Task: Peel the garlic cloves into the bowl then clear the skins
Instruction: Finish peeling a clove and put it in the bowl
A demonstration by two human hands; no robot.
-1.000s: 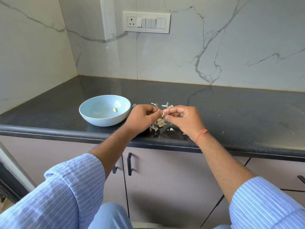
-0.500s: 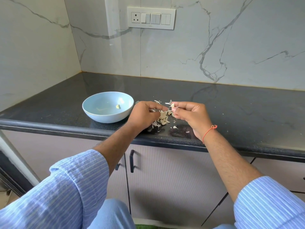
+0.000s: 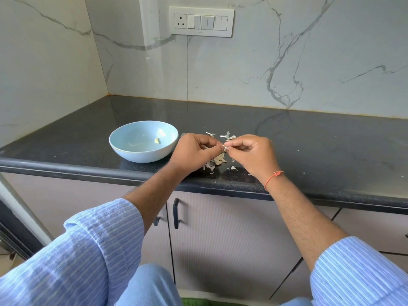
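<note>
1. Marble walls [image 3: 242, 69] veined in grey rise behind a dark speckled tabletop [image 3: 320, 138], with a white switch plate [image 3: 201, 21] high on the back wall and pale cupboard doors [image 3: 220, 239] under the front edge.
2. Far left on the tabletop stands a light blue bowl [image 3: 123, 149], upright, near the front edge; one peeled clove [image 3: 157, 140] lies inside it, towards the right of the hollow.
3. Just right of the bowl, apart from its rim, the left hand [image 3: 193, 152] is curled tight, thumb and forefinger pinched on a small garlic piece [image 3: 225, 149] held above the tabletop.
4. That piece sits between both hands; whether it is clove or skin is too small to tell.
5. Under and behind the hands lie the skins [image 3: 215, 162]: a loose heap of dry pale scraps on the tabletop, with a few more bits just past the fingers.
6. On the right, the right hand [image 3: 254, 154] is closed narrow too, its fingertips nipping the same piece from the other side, touching the left fingers.
7. An orange thread [image 3: 272, 176] circles the right wrist, and striped blue sleeves [image 3: 88, 257] cover both arms lower down.
</note>
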